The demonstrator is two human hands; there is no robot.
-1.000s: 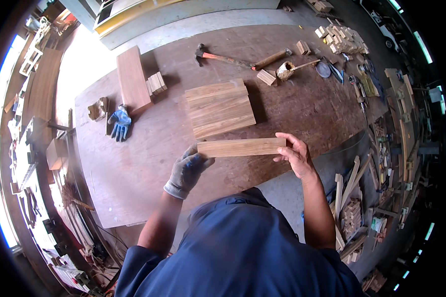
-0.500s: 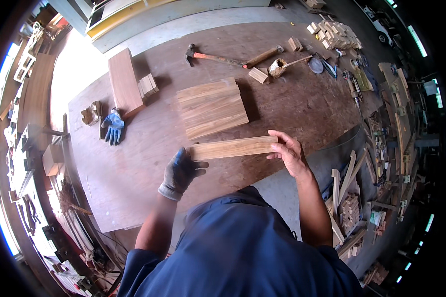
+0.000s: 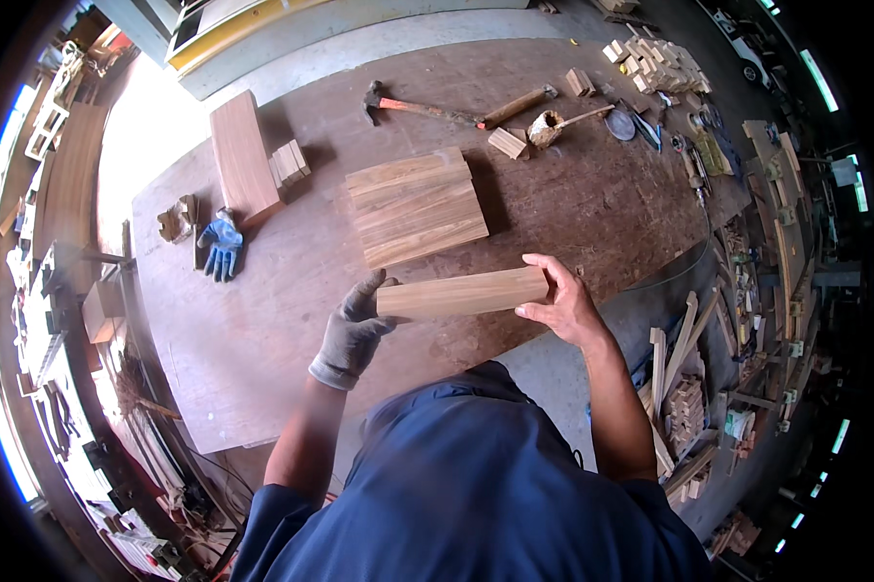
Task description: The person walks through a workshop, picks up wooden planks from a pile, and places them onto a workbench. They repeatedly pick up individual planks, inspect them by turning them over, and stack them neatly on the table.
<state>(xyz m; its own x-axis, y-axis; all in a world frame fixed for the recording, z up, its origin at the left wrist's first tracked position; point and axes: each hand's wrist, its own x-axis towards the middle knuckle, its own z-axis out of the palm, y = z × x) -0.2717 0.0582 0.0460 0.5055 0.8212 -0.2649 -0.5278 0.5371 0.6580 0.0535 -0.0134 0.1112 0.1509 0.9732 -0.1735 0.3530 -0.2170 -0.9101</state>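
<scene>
Between my hands, above the near side of the table, I hold a short wooden board (image 3: 462, 293) by its two ends. My left hand (image 3: 350, 330), in a grey work glove, grips the left end. Bare fingers and thumb of my right hand (image 3: 563, 303) pinch the right end. Just beyond the board, several wooden boards lie side by side as a panel (image 3: 416, 207) on the table. Farther off rest a claw hammer (image 3: 422, 112) with an orange-red handle, a second wooden handle (image 3: 519, 107), and a glue pot (image 3: 545, 129) with a stick in it.
The brown worktable (image 3: 262, 359) stretches ahead. At its left lie a thick wooden block (image 3: 246, 160), small wood pieces (image 3: 290, 163) and a blue glove (image 3: 222, 246). A stack of wood blocks (image 3: 655, 66) and hand tools (image 3: 694, 170) sit far right; timber offcuts (image 3: 687, 407) stand beside the table.
The board has turned about its length, showing a different face. My left hand has rolled so the back of the glove shows, and my right fingers have shifted on the end.
</scene>
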